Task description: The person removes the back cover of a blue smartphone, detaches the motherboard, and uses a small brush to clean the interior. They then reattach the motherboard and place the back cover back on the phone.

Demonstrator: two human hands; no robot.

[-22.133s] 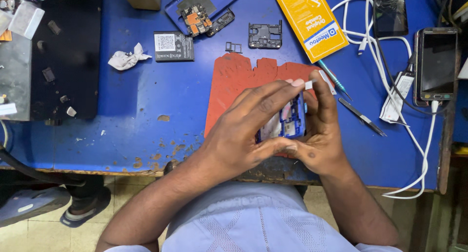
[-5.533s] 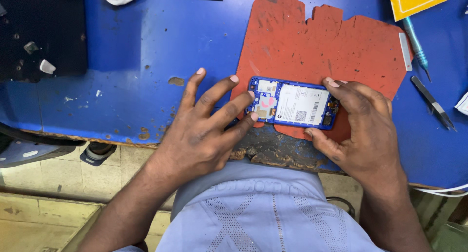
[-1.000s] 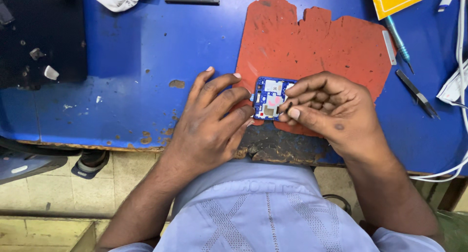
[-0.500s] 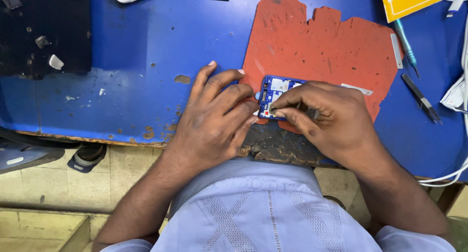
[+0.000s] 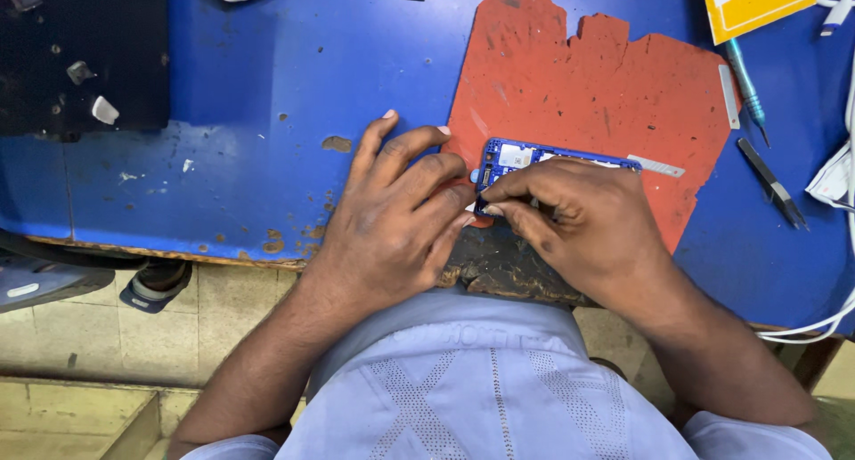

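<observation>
A blue opened phone frame [image 5: 521, 154] with exposed white and metal parts lies on a ragged red mat [image 5: 606, 77] near the table's front edge. My left hand [image 5: 396, 206] rests flat on the table with its fingertips against the frame's left end, steadying it. My right hand [image 5: 579, 219] covers most of the frame from the right. Its thumb and forefinger pinch together at the frame's lower left corner; whether they hold a small part is hidden.
The blue table [image 5: 249, 95] is chipped along its front edge. A black mat [image 5: 85, 55] with small parts lies at far left. Tweezers [image 5: 773, 182], a teal-handled tool [image 5: 746, 86], a thin white strip [image 5: 657, 165], a yellow package [image 5: 757, 1] and white cables [image 5: 837, 170] sit at right.
My right hand has slid left over the phone frame and its fingers now pinch at the lower left corner. The left hand has stayed against the frame's left end.
</observation>
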